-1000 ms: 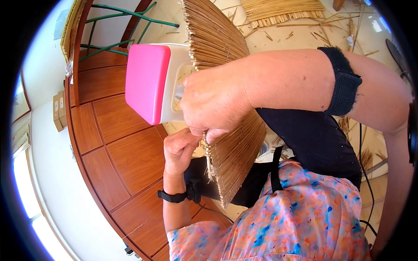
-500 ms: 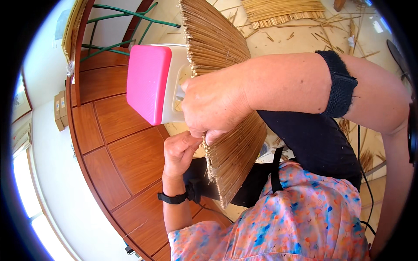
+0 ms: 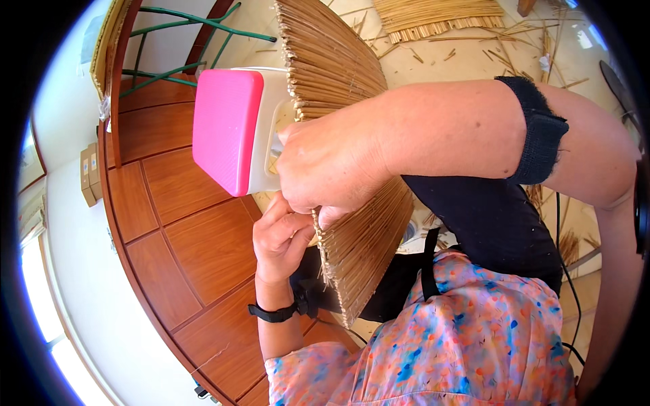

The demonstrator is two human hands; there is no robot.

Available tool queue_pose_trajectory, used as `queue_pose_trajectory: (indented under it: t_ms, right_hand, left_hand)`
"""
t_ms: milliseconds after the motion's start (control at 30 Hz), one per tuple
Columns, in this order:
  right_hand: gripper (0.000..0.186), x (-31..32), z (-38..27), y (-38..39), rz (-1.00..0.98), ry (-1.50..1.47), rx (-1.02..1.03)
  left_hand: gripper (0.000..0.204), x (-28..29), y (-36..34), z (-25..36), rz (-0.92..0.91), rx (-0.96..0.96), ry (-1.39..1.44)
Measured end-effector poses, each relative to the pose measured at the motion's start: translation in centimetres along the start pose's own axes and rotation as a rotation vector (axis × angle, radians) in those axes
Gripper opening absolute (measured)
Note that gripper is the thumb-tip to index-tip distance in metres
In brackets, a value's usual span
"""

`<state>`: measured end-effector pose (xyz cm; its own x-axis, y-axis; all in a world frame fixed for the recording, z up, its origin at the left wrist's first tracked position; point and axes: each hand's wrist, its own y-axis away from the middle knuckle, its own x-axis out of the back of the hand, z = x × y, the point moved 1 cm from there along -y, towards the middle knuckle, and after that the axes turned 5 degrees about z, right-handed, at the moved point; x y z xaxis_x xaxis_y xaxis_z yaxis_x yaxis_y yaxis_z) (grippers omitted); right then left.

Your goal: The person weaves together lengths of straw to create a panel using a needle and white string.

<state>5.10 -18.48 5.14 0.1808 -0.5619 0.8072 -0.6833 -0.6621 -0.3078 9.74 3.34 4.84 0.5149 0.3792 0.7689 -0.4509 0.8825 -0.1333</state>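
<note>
A mat of brown reed stalks (image 3: 365, 254) stands on edge in front of my body, its trimmed stalk ends facing left. My right hand (image 3: 332, 166) reaches across the mat and grips its left edge, with the thumb on the near face. Below it, my left hand (image 3: 279, 238) is closed beside the same edge, fingers bent and pressed together, the fingertips tucked under my right hand. Whatever the left fingertips pinch is hidden. Just behind the hands is a pink-topped, cream plastic stool (image 3: 227, 132).
Another bundle of reed stalks (image 3: 440, 17) lies on the pale floor at the far side, among scattered stalk pieces. A brown wooden panelled cabinet (image 3: 210, 243) runs along the left. Green metal legs (image 3: 203, 24) stand beyond the stool. A black cable (image 3: 575, 291) hangs at right.
My left fingers have shifted upward, closer beneath my right hand, and the left wrist has turned slightly. The right hand has moved a little leftward, still gripping the mat's edge.
</note>
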Motion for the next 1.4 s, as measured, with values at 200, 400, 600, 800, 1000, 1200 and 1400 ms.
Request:
queue_pose_trajectory:
  t_ms: [200, 400, 600, 800, 1000, 1200, 1400]
  right_hand:
    - [0.025, 0.0, -0.1, 0.1, 0.006, -0.018, -0.026]
    - [0.025, -0.2, 0.1, -0.2, 0.012, -0.024, -0.035]
    - [0.025, 1.6, -0.2, 1.3, 0.169, -0.100, 0.101]
    - [0.025, 1.7, 0.3, 0.3, -0.059, -0.178, 0.033]
    - [0.024, 0.1, 0.0, 0.0, 0.042, -0.062, -0.013]
    - [0.022, 0.2, 0.5, -0.7, -0.022, -0.091, 0.018]
    - [0.019, 0.5, 0.3, -1.0, -0.044, -0.100, -0.010]
  left_hand:
    - [0.017, 0.2, -0.6, 0.0, -0.066, 0.054, 0.010]
    - [0.015, 1.1, -1.0, -0.8, -0.177, 0.041, 0.068]
    - [0.018, 1.9, -1.4, -0.6, -0.242, 0.032, 0.135]
    - [0.017, 1.8, -2.2, -1.7, -0.263, 0.003, 0.160]
    - [0.014, 1.2, -1.2, -2.2, -0.170, 0.001, 0.256]
    - [0.012, 0.8, -0.8, -3.0, -0.108, 0.038, 0.278]
    - [0.013, 1.3, -1.0, -2.3, -0.138, 0.055, 0.320]
